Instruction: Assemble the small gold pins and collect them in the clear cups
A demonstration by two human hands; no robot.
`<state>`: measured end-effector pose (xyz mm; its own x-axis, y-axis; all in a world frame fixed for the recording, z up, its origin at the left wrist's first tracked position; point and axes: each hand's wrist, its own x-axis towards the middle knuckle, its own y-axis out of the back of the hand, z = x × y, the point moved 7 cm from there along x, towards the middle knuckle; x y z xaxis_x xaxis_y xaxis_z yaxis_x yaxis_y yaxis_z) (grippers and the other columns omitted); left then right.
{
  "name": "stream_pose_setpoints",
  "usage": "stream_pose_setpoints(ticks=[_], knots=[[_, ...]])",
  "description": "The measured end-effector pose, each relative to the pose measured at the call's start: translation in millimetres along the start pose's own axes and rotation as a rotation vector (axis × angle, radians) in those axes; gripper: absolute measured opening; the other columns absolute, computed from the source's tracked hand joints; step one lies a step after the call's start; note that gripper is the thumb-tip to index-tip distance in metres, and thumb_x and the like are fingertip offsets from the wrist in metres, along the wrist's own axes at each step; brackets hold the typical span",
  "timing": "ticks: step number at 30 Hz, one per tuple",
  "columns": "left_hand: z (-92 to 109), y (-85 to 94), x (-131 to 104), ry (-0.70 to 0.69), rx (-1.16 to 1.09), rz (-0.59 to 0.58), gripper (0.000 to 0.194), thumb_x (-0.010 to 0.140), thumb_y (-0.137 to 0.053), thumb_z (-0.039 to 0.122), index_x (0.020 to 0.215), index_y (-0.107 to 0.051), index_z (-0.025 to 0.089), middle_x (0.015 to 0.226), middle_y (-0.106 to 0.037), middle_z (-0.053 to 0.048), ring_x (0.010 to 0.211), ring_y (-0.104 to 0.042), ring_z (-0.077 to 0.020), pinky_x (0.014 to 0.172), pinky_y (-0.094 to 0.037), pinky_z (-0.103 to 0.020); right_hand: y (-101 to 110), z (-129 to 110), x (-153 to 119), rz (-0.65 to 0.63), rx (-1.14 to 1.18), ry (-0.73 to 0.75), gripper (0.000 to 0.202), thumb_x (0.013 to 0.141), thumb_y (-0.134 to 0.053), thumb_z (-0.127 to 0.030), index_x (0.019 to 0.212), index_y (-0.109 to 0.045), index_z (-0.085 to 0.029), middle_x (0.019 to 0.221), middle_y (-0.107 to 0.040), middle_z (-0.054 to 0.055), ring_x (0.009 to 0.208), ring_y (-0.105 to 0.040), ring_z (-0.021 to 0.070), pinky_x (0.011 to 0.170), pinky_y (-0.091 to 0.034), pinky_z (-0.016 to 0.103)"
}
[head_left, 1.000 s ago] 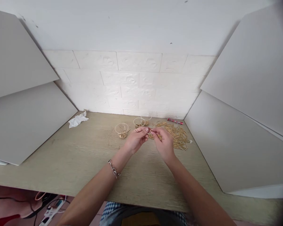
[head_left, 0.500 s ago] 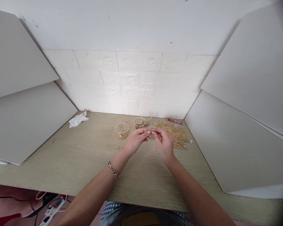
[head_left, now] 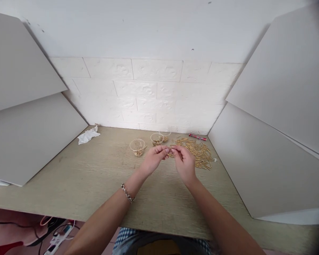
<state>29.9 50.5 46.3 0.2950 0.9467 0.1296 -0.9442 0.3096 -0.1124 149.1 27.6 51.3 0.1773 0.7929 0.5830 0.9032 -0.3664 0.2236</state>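
Nearest: blue checked cloth (head_left: pixel 125 236) below the surface (head_left: pixel 159 209), on the near side of the rod pile (head_left: pixel 199 150), which serves as landmark. Chain bracelet (head_left: pixel 128 193) on the left wrist, near side and left of the pile. Left hand (head_left: pixel 154 158) at the pile's left edge, thumb and fingers pinched; right hand (head_left: pixel 184 161) over its near-left part, also pinched. Between the two sets of fingertips, at the pile's left edge, a small gold-coloured piece (head_left: pixel 170 149), mostly covered. Its long axis seems to run across, hand to hand; which end points which way cannot be told. The pile's rods lie at mixed angles, many near ones roughly sideways. White scrap (head_left: pixel 215 160) just beside the pile's right edge. Clear cup (head_left: pixel 137 146) with gold-coloured bits, left of the pile; second cup (head_left: pixel 157 139), nearer its far-left corner. Crumpled tissue (head_left: pixel 88 135) well left of the pile. Red tube (head_left: pixel 197 137) just beyond the pile, lying sideways, right end slightly nearer.
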Motion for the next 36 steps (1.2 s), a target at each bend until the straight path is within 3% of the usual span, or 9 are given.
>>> stream_pose_setpoints(ticks=[8,14,19,28,36], knots=[[3,2.2,0,-0.078,0.121,0.009,0.018,0.075,-0.058,0.032,0.071,-0.064,0.015,0.066,-0.057,-0.001,0.064,-0.049,-0.0121,0.063,-0.039,-0.022,-1,2,-2,-0.002,0.037,-0.045,0.018,0.081,-0.051,-0.032,0.084,-0.063,-0.019,0.080,-0.067,0.004,0.071,-0.060,0.0158,0.066,-0.049,0.029],[10,8.1,-3,-0.194,0.406,0.098,0.014,0.078,-0.054,0.026,0.073,-0.065,0.020,0.068,-0.061,-0.001,0.067,-0.052,-0.0149,0.065,-0.038,-0.024,-3,5,-1,-0.033,0.008,-0.069,0.018,0.080,-0.051,-0.032,0.082,-0.064,-0.020,0.077,-0.067,0.003,0.069,-0.061,0.0161,0.065,-0.049,0.029],[18,5.9,-7,-0.314,0.548,0.105,0.016,0.081,-0.051,0.021,0.076,-0.066,0.022,0.070,-0.062,-0.002,0.067,-0.052,-0.0161,0.071,-0.037,-0.025,-4,8,0,-0.056,-0.004,-0.059,0.017,0.080,-0.050,-0.031,0.081,-0.064,-0.020,0.076,-0.067,0.003,0.068,-0.061,0.0163,0.065,-0.049,0.029],[18,6.0,-9,-0.428,0.700,0.099,0.018,0.083,-0.047,0.018,0.083,-0.065,0.021,0.076,-0.060,-0.006,0.073,-0.051,-0.0179,0.072,-0.037,-0.027,-8,13,1,-0.101,-0.005,-0.080,0.018,0.080,-0.050,-0.032,0.078,-0.064,-0.021,0.073,-0.066,0.002,0.067,-0.060,0.0166,0.064,-0.047,0.029],[15,5.2,-9,-0.436,0.693,0.111,0.018,0.084,-0.046,0.024,0.084,-0.064,0.021,0.076,-0.059,-0.007,0.075,-0.050,-0.0192,0.075,-0.038,-0.029,-8,15,-3,-0.027,0.059,-0.155,0.018,0.079,-0.053,-0.034,0.078,-0.062,-0.019,0.073,-0.066,0.003,0.067,-0.060,0.0160,0.065,-0.048,0.030]])
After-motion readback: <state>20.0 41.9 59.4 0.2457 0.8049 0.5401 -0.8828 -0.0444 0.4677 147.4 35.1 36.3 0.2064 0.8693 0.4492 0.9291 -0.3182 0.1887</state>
